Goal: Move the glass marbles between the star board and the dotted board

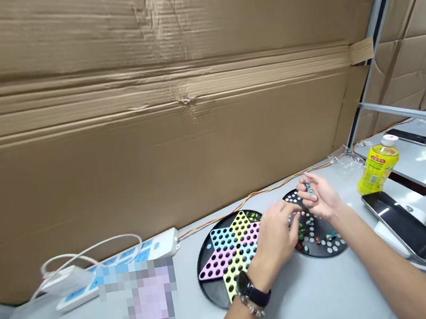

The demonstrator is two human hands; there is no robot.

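A Chinese checkers board [232, 256] with a coloured star full of holes lies on the table, partly covered by my left hand [276, 236]. That hand, with a watch [252, 289] and beaded bracelet at the wrist, has its fingers curled toward my right hand. Whether anything sits between its fingertips is hidden. My right hand [322, 199] is palm up, fingers curled around a few blue marbles [312, 192]. Under both hands is a round black tray [324, 248] with pale dots and loose marbles [328, 237] in several colours.
A yellow drink bottle [378, 165] and a phone [405, 223] on a white charger stand at right. A power strip [158, 246] with a white cable lies at left, near a blurred-out item [149, 315]. A cardboard wall [156, 157] closes the back; thin wires [251, 195] run along it.
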